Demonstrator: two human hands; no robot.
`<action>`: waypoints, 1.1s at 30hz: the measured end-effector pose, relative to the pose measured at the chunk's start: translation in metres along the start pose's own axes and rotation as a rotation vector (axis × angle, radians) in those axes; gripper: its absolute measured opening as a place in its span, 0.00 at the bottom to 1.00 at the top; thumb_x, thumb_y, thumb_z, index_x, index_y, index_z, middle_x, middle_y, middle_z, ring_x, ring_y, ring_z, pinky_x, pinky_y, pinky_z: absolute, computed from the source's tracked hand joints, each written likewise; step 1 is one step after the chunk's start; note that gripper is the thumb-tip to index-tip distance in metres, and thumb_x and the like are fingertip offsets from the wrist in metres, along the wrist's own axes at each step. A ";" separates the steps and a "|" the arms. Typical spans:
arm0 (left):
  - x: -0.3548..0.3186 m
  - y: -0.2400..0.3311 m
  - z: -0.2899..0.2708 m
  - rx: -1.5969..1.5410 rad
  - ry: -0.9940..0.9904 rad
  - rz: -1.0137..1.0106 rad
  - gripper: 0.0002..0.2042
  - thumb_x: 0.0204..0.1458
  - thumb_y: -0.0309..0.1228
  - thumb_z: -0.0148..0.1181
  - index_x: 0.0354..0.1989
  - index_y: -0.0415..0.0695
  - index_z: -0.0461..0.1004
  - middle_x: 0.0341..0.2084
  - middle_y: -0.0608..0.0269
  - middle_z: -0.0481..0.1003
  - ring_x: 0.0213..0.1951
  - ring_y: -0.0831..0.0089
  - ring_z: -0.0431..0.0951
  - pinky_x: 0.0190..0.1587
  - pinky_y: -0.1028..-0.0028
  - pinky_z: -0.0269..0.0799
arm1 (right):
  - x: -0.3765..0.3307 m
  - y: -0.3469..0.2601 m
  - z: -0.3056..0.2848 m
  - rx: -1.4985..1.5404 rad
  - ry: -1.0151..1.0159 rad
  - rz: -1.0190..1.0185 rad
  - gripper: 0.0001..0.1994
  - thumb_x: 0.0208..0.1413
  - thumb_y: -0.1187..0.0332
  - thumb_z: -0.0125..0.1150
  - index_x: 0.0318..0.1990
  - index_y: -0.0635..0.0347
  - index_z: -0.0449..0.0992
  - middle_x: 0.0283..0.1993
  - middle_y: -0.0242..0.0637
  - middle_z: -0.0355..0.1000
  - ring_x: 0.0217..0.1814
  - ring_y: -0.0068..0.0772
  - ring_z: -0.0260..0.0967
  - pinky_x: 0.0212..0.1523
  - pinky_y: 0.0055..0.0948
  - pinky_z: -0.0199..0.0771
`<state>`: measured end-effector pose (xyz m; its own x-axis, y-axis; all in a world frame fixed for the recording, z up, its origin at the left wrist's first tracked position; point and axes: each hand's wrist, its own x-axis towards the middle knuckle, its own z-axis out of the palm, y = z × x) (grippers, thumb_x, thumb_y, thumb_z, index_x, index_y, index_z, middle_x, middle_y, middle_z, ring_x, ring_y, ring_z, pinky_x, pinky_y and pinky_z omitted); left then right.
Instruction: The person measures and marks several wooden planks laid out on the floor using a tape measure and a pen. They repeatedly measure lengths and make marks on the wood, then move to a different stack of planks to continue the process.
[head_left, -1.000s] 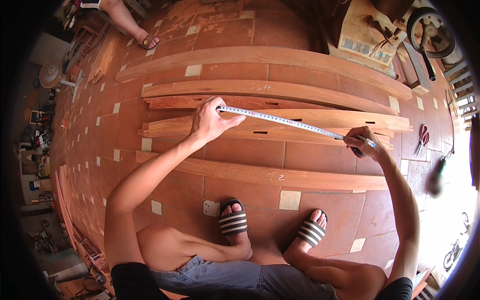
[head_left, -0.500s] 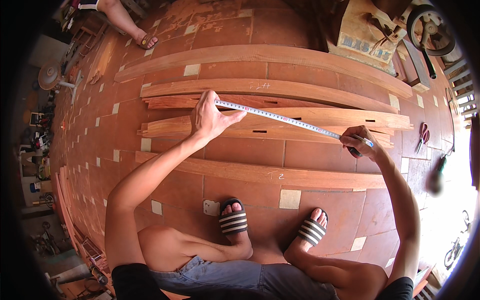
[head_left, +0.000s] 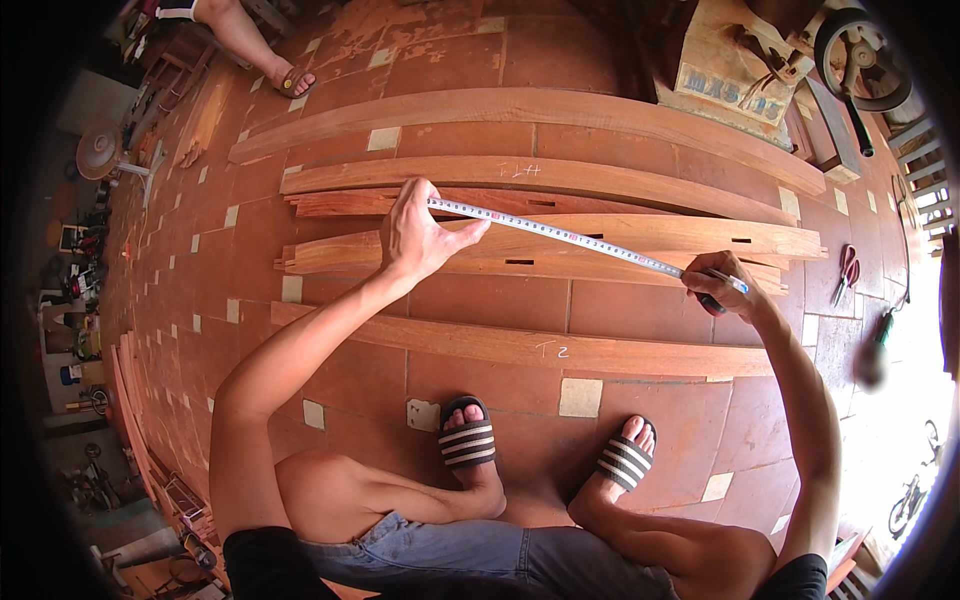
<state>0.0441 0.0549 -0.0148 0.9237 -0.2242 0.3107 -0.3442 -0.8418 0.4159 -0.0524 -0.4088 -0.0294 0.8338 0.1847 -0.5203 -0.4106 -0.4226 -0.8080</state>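
Note:
A white tape measure blade (head_left: 575, 236) stretches between my two hands, sloping down to the right above several wooden boards. My left hand (head_left: 422, 235) pinches the blade's free end, its thumb pointing right beneath the blade. At the other end my right hand (head_left: 722, 284) is closed round the tape measure's case, mostly hidden by the fingers, along with a red and black handle-like part (head_left: 711, 304). Under the blade lie a board with dark slots (head_left: 640, 234), a narrower slotted board (head_left: 470, 202) and a chalk-marked board (head_left: 400, 175).
Nearer my sandalled feet lies another chalk-marked board (head_left: 480, 341); a long board (head_left: 480, 105) lies farther off. Red-handled scissors (head_left: 847, 272) rest on the tiles at right. A machine with a handwheel (head_left: 862, 62) stands far right. Another person's foot (head_left: 292, 80) shows far left.
Almost nothing differs. The tape blade has shifted very slightly, and both hands keep their hold.

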 end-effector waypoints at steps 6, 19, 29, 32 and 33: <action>-0.001 0.002 -0.001 0.006 -0.010 -0.006 0.32 0.34 0.50 0.82 0.32 0.42 0.65 0.32 0.58 0.70 0.34 0.61 0.74 0.35 0.61 0.72 | -0.002 -0.002 -0.002 0.008 -0.025 0.036 0.10 0.59 0.67 0.65 0.32 0.65 0.81 0.22 0.32 0.75 0.13 0.17 0.63 0.13 0.23 0.60; -0.001 -0.001 0.000 0.003 -0.003 0.003 0.32 0.33 0.50 0.82 0.32 0.42 0.65 0.32 0.58 0.70 0.34 0.62 0.73 0.35 0.61 0.72 | -0.002 -0.003 0.000 0.003 -0.016 0.037 0.10 0.60 0.66 0.65 0.32 0.65 0.81 0.23 0.33 0.75 0.13 0.17 0.63 0.14 0.23 0.60; -0.004 0.005 0.000 -0.005 -0.049 0.010 0.32 0.36 0.51 0.80 0.29 0.42 0.63 0.28 0.58 0.68 0.31 0.60 0.71 0.33 0.61 0.69 | -0.001 0.004 0.010 -0.010 -0.011 0.032 0.12 0.61 0.64 0.65 0.36 0.67 0.80 0.24 0.34 0.75 0.15 0.19 0.65 0.15 0.23 0.61; -0.019 0.010 0.007 -0.160 -0.246 0.043 0.23 0.50 0.47 0.72 0.31 0.41 0.67 0.26 0.58 0.70 0.27 0.59 0.70 0.32 0.61 0.69 | 0.002 0.007 0.042 0.033 -0.042 -0.020 0.11 0.62 0.65 0.65 0.36 0.67 0.80 0.24 0.34 0.75 0.17 0.19 0.66 0.16 0.23 0.62; -0.030 0.011 0.011 -0.251 -0.334 0.012 0.21 0.54 0.45 0.69 0.32 0.40 0.68 0.25 0.58 0.71 0.26 0.59 0.70 0.32 0.61 0.69 | -0.004 -0.014 0.055 0.106 -0.125 0.076 0.14 0.61 0.62 0.65 0.37 0.68 0.81 0.21 0.33 0.73 0.20 0.20 0.69 0.20 0.25 0.66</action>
<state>0.0150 0.0474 -0.0286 0.9088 -0.4153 0.0401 -0.3479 -0.7014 0.6221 -0.0701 -0.3548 -0.0311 0.7492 0.2672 -0.6061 -0.5131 -0.3445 -0.7861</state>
